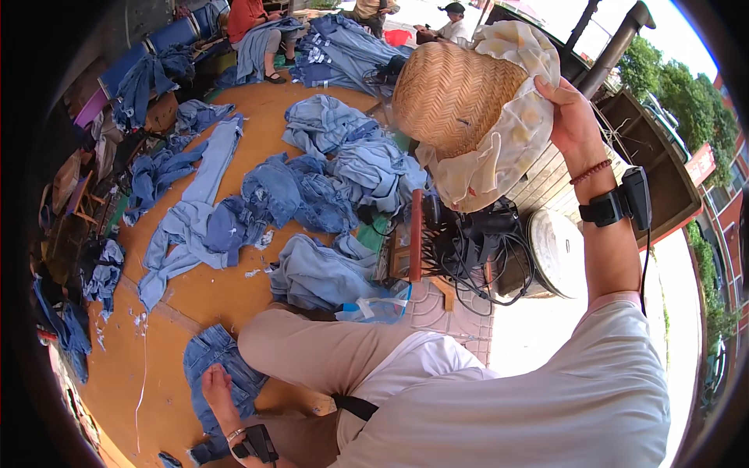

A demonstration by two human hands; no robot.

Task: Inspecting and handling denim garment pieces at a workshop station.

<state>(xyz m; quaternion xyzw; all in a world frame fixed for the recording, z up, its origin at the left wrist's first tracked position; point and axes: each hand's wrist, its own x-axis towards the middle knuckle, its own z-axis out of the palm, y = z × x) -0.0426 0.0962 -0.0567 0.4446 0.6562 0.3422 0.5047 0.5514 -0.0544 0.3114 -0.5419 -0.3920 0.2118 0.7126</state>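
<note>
Raised at the upper right, my right hand (568, 117) grips a woven straw hat (460, 90) by its edge. A pale, floral-patterned cloth (499, 168) surrounds the hat's woven crown. Low on the left, my left hand (218, 390) is closed, its fingers curled over a pair of blue jeans (222, 355) beside my knee. Whether those fingers pinch the denim or some small thing cannot be made out. A black band with a device sits on each of my wrists.
Piles of blue denim (296, 191) cover much of the orange floor (187, 312). Tangled black cables (488, 249) hang by a red-edged stand (416, 234) and a round white lid (558, 253). Several people sit at the back, one person in red (248, 19) among denim. Blue chairs (172, 33) line the far left.
</note>
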